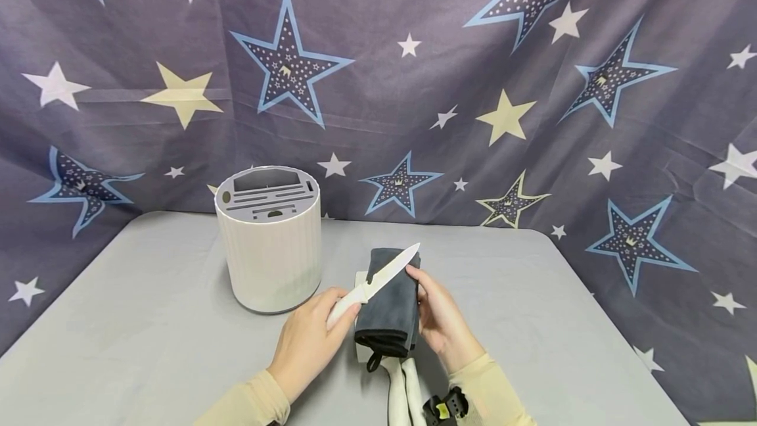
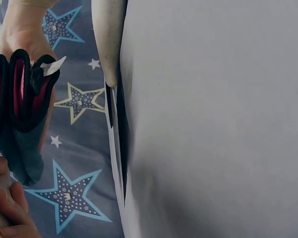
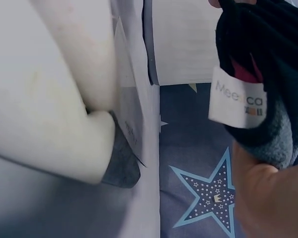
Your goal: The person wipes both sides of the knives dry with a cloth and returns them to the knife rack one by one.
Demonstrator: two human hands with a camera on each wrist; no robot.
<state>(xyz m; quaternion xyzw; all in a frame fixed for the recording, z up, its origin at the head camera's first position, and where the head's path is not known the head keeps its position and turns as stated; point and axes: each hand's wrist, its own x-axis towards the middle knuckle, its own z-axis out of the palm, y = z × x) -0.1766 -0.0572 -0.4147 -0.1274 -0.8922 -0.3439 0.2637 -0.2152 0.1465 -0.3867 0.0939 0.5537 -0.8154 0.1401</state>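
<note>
My left hand (image 1: 313, 337) grips the white handle of a kitchen knife (image 1: 387, 273). Its pale blade lies slantwise across a folded dark grey cloth (image 1: 387, 317), tip pointing up and right. The cloth is held from its right side by my right hand (image 1: 443, 321), fingers partly hidden behind it. In the right wrist view the cloth shows a white label (image 3: 238, 101) and dark edging. Beneath, white-handled utensils (image 1: 397, 393) lie on the table, their far parts covered by the cloth; one in the left wrist view is a knife (image 2: 108, 44).
A round cream knife block (image 1: 272, 258) with a grey slotted top stands on the light grey table (image 1: 148, 321), left of the hands. Part of a flat white piece (image 1: 363, 352) shows beside the cloth. A star-patterned curtain (image 1: 378, 117) hangs behind the table.
</note>
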